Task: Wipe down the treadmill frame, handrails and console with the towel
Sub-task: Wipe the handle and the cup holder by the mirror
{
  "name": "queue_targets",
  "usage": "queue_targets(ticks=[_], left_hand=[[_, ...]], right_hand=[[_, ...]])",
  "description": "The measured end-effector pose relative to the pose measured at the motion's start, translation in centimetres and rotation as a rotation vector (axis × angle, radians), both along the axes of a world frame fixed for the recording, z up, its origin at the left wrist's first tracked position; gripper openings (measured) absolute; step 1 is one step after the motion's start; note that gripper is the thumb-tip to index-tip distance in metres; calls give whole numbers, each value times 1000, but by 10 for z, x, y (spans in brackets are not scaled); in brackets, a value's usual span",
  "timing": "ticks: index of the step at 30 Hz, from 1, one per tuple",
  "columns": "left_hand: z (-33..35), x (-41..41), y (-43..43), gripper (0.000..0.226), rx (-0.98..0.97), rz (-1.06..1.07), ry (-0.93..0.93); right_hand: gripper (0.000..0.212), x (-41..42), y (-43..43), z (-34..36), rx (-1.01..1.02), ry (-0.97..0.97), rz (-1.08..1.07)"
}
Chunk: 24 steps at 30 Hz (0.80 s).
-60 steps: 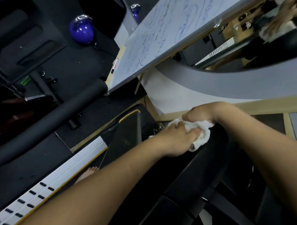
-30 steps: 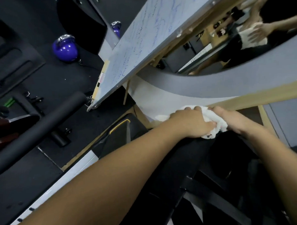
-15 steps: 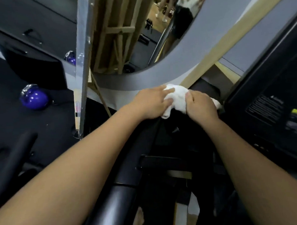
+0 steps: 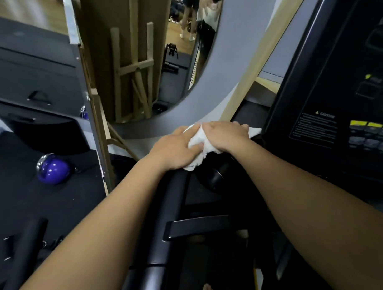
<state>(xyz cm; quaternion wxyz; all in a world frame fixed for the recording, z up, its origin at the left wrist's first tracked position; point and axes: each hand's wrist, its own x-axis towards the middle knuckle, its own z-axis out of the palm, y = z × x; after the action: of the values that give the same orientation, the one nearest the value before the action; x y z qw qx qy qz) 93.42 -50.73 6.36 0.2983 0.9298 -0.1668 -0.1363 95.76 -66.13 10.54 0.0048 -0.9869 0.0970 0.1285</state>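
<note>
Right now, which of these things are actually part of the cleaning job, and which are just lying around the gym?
In the job: towel, held by the left hand and right hand; treadmill handrail beneath them; console.

Lying about: purple kettlebell on the floor; wooden easel; mirror.

Your towel (image 4: 200,142) lies on the handrail (image 4: 166,202) top; console (image 4: 336,96) right of it, kettlebell (image 4: 52,169) on floor (image 4: 18,194) far left.

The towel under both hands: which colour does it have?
The towel is plain white, seen best in the head view.
</note>
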Motion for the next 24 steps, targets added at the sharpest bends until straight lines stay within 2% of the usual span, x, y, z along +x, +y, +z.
queue_targets(ticks=[4,10,14,21,24], left_hand=[[-5,1,2,59,-72,36,4],[-10,-23,6,54,-114,140,-1],[-19,-52,18,55,-178,182,17],[-21,-122,40,63,-258,229,41],[-16,-162,48,63,-226,238,38]], right_hand=[[57,2,0,-6,14,-26,13],[51,-5,12,-5,-8,-9,105],[49,-19,30,-15,-52,-67,230],[59,-67,50,-30,39,-109,450],[64,-102,60,-31,129,-95,507]])
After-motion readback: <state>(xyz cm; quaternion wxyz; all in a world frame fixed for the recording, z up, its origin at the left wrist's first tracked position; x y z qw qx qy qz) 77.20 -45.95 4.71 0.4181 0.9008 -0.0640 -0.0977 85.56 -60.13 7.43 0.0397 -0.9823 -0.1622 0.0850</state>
